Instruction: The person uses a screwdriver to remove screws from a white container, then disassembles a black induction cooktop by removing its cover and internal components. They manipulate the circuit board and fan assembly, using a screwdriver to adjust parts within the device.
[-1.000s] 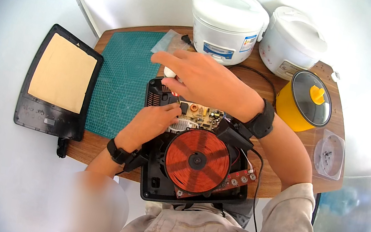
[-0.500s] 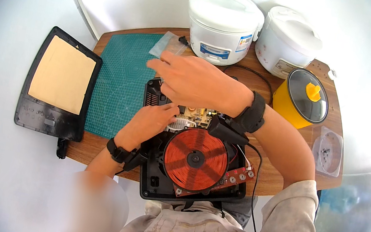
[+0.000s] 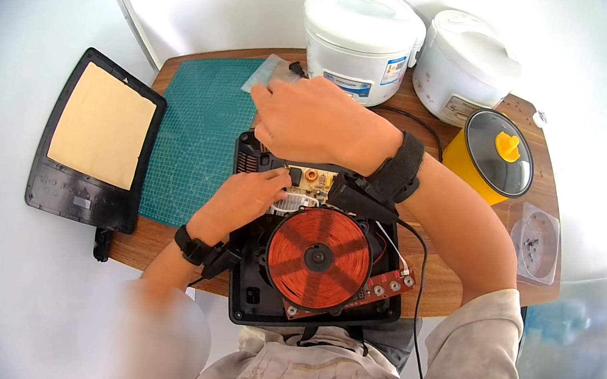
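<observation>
An opened induction cooker base (image 3: pixel 245 293), black, lies tilted at the table's near edge. On it sits a round copper coil (image 3: pixel 290 264) with a dark centre, and beyond the coil shows a circuit board (image 3: pixel 321 180). My left hand (image 3: pixel 241 199) rests at the board's left end beside a pale finned part, its fingertips pressed together; what lies between them is hidden. Above the far edge of the base, my right hand (image 3: pixel 319 123) is curled with its palm down. Its grip is hidden from above, so I cannot make out what it holds.
Two white rice cookers (image 3: pixel 357 45) stand at the back. Right of them are a yellow canister (image 3: pixel 470 166) and a clear tray (image 3: pixel 536 243) with small dark pieces. A green cutting mat (image 3: pixel 191 137), a plastic bag (image 3: pixel 263 75) and a black cover panel (image 3: pixel 82 199) are leftward.
My right hand has shifted slightly up and left, uncovering more of the circuit board. The left hand stays in nearly the same place.
</observation>
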